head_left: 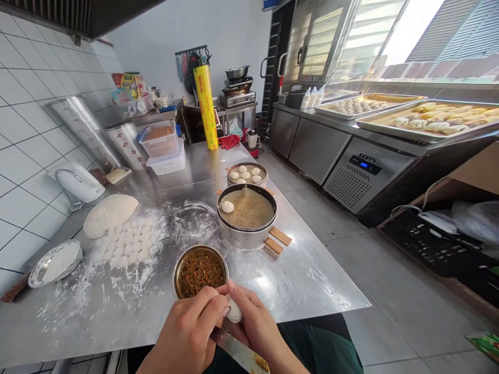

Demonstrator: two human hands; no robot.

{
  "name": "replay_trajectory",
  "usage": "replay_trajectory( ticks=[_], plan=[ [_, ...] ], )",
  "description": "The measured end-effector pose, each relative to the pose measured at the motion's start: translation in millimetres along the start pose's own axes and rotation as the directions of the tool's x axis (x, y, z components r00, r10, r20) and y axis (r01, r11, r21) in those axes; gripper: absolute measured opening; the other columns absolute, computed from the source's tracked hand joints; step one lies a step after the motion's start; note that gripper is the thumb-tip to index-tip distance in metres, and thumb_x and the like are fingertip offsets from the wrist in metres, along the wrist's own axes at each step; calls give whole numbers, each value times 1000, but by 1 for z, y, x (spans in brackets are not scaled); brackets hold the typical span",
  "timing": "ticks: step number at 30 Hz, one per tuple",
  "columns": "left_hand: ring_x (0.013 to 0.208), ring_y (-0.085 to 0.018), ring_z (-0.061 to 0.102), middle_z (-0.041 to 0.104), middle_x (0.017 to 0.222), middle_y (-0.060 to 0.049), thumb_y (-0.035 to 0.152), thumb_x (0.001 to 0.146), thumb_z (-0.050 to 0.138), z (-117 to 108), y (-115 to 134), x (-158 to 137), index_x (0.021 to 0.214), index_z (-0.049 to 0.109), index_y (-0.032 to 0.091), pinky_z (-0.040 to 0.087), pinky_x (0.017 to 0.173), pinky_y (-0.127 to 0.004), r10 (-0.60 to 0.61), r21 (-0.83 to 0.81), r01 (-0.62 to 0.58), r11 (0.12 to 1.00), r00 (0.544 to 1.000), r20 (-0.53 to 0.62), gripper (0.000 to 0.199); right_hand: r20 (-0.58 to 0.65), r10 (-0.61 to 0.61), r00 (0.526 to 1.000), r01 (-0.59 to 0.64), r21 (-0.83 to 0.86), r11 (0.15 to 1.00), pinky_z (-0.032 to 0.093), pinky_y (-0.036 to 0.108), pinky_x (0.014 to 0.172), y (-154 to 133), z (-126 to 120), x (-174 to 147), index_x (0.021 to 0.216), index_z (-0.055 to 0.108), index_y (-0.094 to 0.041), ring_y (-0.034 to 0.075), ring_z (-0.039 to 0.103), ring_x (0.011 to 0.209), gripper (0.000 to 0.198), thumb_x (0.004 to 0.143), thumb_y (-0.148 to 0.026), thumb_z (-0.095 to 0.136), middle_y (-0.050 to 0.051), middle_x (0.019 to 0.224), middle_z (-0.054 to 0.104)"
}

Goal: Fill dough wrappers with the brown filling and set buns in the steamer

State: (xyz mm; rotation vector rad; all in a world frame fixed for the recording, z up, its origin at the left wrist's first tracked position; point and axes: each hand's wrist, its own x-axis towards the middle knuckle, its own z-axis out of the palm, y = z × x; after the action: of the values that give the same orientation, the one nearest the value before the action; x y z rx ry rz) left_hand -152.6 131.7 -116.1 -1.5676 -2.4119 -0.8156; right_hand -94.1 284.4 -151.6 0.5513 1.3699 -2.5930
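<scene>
My two hands were close together, both holding one small white bun (234,310). My left hand (191,324) pinched it at the top, and my right hand (255,321) curled around its right side. The bun was at the near edge of the table (312,291), just right of a bowl (177,275) of brown filling (200,270). A flat blade (239,349) with filling smeared on it stuck out under my hands; I can't tell which hand held it. Farther off, a round steamer (241,238) had one bun on its mat (249,210). To the left, little dough lumps (128,245) lay in flour beside a big dough (113,214).
</scene>
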Motion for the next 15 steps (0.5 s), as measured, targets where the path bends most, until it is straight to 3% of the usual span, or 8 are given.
replay_trajectory(
  ticks=[2, 4, 6, 9, 13, 15],
  plan=[
    [75, -18, 70, 70, 95, -6, -3, 79, 43, -1, 0, 0, 118, 61, 19, 59, 63, -27, 15, 6, -15, 1000, 1000, -5, 48, 12, 0, 1000, 0, 24, 1000, 12, 30, 49, 1, 0, 1, 72, 61, -19, 9, 27, 44, 60, 100, -70, 50, -3, 50, 46],
    [85, -19, 74, 73, 106, -10, -3, 80, 43, -1, 1, 1, 132, 58, 17, 61, 68, -28, 47, 9, -47, 999, 999, 2, 57, -4, 8, 1000, -8, 25, 1000, 16, 30, 49, 0, 0, 1, 66, 57, -19, 10, 30, 43, 65, 101, -73, 45, -4, 45, 39],
    [93, -21, 75, 73, 109, -11, -3, 80, 43, -2, 1, 1, 128, 59, 16, 62, 71, -29, 55, -1, -55, 998, 998, -3, 54, -13, 19, 1000, -18, 26, 999, 16, 30, 48, -1, 0, 1, 69, 61, -19, 9, 28, 42, 66, 101, -74, 43, -4, 44, 40],
    [79, -19, 73, 70, 93, -7, -3, 77, 44, -4, 2, 3, 107, 61, 19, 59, 63, -27, 21, -7, -21, 1000, 1000, -11, 41, -11, 21, 1000, -21, 29, 999, 12, 30, 47, -2, -1, -1, 82, 68, -18, 8, 27, 41, 59, 100, -71, 49, -2, 52, 53],
    [84, -18, 74, 73, 105, -10, -3, 83, 43, -6, 3, 6, 131, 59, 15, 60, 65, -26, 104, 30, -103, 994, 994, -30, 54, -22, 17, 1000, -16, 41, 999, 11, 30, 46, -2, -2, -1, 73, 65, -18, 9, 29, 40, 67, 99, -76, 46, -2, 45, 46],
    [94, -20, 76, 73, 105, -11, -3, 84, 43, -7, 4, 7, 128, 60, 14, 61, 69, -26, 107, 19, -107, 994, 993, -41, 50, 25, 14, 1000, -15, 63, 998, 9, 30, 45, -2, -1, -1, 70, 63, -18, 7, 25, 38, 65, 101, -73, 45, -3, 44, 46]
  ],
)
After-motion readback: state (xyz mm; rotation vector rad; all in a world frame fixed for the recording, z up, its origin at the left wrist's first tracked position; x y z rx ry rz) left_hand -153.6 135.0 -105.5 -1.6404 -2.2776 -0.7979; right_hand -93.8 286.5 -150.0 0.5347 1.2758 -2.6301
